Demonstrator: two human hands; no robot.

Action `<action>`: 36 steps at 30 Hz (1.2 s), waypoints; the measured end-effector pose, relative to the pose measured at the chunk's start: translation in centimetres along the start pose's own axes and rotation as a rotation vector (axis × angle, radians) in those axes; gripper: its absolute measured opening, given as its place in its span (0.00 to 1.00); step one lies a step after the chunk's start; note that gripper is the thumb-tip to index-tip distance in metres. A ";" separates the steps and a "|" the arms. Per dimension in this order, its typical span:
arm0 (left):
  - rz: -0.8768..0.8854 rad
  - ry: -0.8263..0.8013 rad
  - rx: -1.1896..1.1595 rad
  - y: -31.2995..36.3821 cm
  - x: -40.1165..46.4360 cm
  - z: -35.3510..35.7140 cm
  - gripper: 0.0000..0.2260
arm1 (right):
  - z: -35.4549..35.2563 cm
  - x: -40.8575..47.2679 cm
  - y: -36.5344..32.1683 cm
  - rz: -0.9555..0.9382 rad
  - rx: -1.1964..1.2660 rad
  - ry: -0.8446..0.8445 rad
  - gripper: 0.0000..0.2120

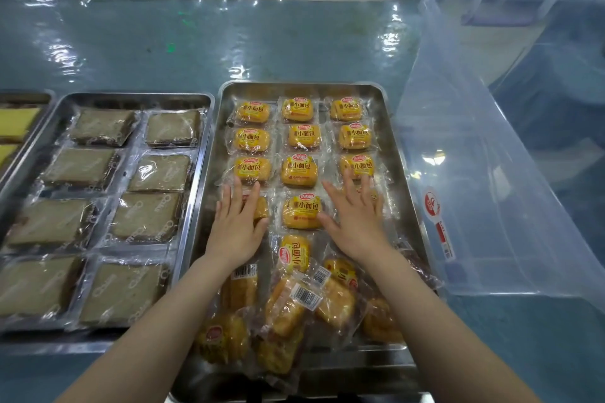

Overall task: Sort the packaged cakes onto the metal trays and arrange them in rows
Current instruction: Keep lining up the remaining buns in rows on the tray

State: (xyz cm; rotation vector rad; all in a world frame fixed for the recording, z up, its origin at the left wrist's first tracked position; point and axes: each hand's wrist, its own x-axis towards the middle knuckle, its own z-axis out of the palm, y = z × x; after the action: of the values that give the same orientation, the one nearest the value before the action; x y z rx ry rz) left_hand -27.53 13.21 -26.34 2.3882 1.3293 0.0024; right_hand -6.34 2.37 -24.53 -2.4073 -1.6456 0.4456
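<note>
Both hands flat and open on the fourth row of yellow cakes in the right-hand tray.

The left hand (236, 222) lies palm down with straight, spread fingers on the left packet (258, 208) of the fourth row; it presses and does not grasp. The right hand (355, 216) lies likewise, fingers straight and spread, over the right packet (373, 198) of that row, fingertips reaching the third row. Between the hands sits the centre packet (302, 211), label up, with each thumb at or near its wrapper. The metal tray (397, 154) holds three full rows of three above the hands and a loose heap of packets (294, 304) at its near end. The adjacent tray (131, 98) holds brown cakes (147, 214) in two columns. A clear plastic bin (510, 141) stands to the right.
</note>
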 end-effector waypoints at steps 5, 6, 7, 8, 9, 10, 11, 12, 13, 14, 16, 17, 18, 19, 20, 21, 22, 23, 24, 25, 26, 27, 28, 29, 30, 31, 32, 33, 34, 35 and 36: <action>0.035 -0.048 0.015 0.0 -0.1 0.3 0.27 | 0.6 1.4 -1.5 -0.080 -0.178 -0.061 0.29; 0.041 -0.057 0.011 -0.1 -0.1 0.2 0.26 | 0.6 1.6 -1.6 -0.072 -0.189 -0.068 0.28; 0.044 -0.065 -0.005 -0.2 -0.2 0.1 0.26 | 0.4 1.7 -1.7 -0.057 -0.180 -0.073 0.28; 0.046 -0.066 -0.026 -0.2 -0.2 -0.1 0.26 | 0.3 1.7 -1.8 -0.046 -0.163 -0.076 0.28; 0.050 -0.057 -0.043 -0.1 -0.3 -0.3 0.26 | 0.1 1.6 -1.8 -0.044 -0.147 -0.077 0.28; 0.060 -0.040 -0.057 -0.1 -0.6 -0.6 0.26 | 0.0 1.4 -1.8 -0.052 -0.135 -0.072 0.28; 0.072 -0.022 -0.073 -0.2 -1.0 -0.8 0.26 | -0.1 1.1 -1.8 -0.064 -0.121 -0.056 0.29; 0.080 -0.008 -0.099 -0.2 -1.5 -1.0 0.27 | -0.2 0.7 -1.7 -0.076 -0.101 -0.034 0.28; 0.082 0.002 -0.138 -0.4 -2.1 -1.2 0.27 | -0.2 0.2 -1.7 -0.081 -0.070 -0.012 0.28; 0.079 0.009 -0.187 -0.6 -2.8 -1.5 0.27 | -0.2 -0.3 -1.7 -0.080 -0.024 0.001 0.27; 0.073 0.021 -0.290 -1.0 -4.4 -1.9 0.26 | -0.3 -1.6 -1.9 -0.064 0.104 0.005 0.22; 0.079 0.029 -0.334 -1.2 -5.2 -2.2 0.24 | -0.2 -2.1 -2.2 -0.046 0.168 -0.004 0.18; 0.089 0.033 -0.368 -1.4 -5.9 -2.5 0.23 | -0.2 -2.6 -2.5 -0.026 0.206 -0.025 0.16; 0.099 0.034 -0.391 -1.5 -6.6 -2.8 0.21 | -0.2 -3.0 -3.0 -0.016 0.218 -0.054 0.15; 0.102 0.032 -0.403 -1.6 -7.2 -3.0 0.20 | -0.1 -3.3 -3.4 -0.027 0.211 -0.083 0.16; 0.097 0.027 -0.408 -1.7 -7.7 -3.2 0.18 | 0.2 -3.6 -3.9 -0.064 0.205 -0.110 0.18; 0.084 0.017 -0.412 -1.8 -8.1 -3.4 0.14 | 0.3 -3.7 -4.3 -0.121 0.213 -0.135 0.20; 0.065 -0.002 -0.419 -1.9 -8.4 -3.5 0.12 | 0.4 -3.8 -4.6 -0.179 0.230 -0.156 0.21; 0.048 -0.030 -0.424 -2.1 -8.6 -3.6 0.11 | 0.3 -3.8 -4.9 -0.221 0.242 -0.179 0.21; 0.036 -0.063 -0.422 -2.1 -8.9 -3.6 0.11 | 0.2 -3.8 -5.1 -0.235 0.242 -0.208 0.22; 0.030 -0.096 -0.408 -2.1 -9.2 -3.5 0.12 | 0.0 -3.8 -5.2 -0.221 0.231 -0.235 0.23; 0.027 -0.125 -0.385 -2.0 -9.4 -3.3 0.15 | -0.1 -3.9 -5.3 -0.179 0.213 -0.257 0.25; 0.023 -0.150 -0.360 -1.8 -9.6 -3.2 0.18 | -0.2 -4.0 -5.2 -0.120 0.193 -0.267 0.28; 0.018 -0.173 -0.338 -1.6 -9.7 -2.9 0.22 | -0.3 -4.2 -5.2 -0.059 0.172 -0.264 0.29; 0.017 -0.187 -0.316 -1.4 -9.9 -2.7 0.25 | -0.4 -4.5 -5.0 -0.006 0.155 -0.249 0.29; 0.019 -0.186 -0.297 -1.3 -9.9 -2.4 0.26 | -0.3 -4.9 -4.8 0.043 0.144 -0.224 0.29; 0.019 -0.174 -0.289 -1.2 -10.0 -2.3 0.27 | -0.2 -5.2 -4.7 0.092 0.137 -0.192 0.29; 0.015 -0.156 -0.293 -1.1 -10.0 -2.2 0.27 | -0.1 -5.5 -4.5 0.145 0.128 -0.159 0.30; 0.005 -0.140 -0.306 -1.1 -10.0 -2.2 0.27 | 0.0 -5.7 -4.4 0.203 0.108 -0.132 0.30; -0.008 -0.124 -0.319 -1.1 -10.1 -2.1 0.27 | 0.0 -5.9 -4.3 0.258 0.075 -0.111 0.29; -0.020 -0.112 -0.327 -1.1 -10.2 -2.1 0.27 | 0.0 -6.1 -4.2 0.296 0.033 -0.087 0.29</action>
State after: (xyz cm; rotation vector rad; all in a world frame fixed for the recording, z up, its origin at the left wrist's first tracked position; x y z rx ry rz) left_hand -34.40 6.16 -22.86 2.0706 1.1985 0.0738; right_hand -12.10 -1.79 -22.37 -2.6503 -1.3017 0.6259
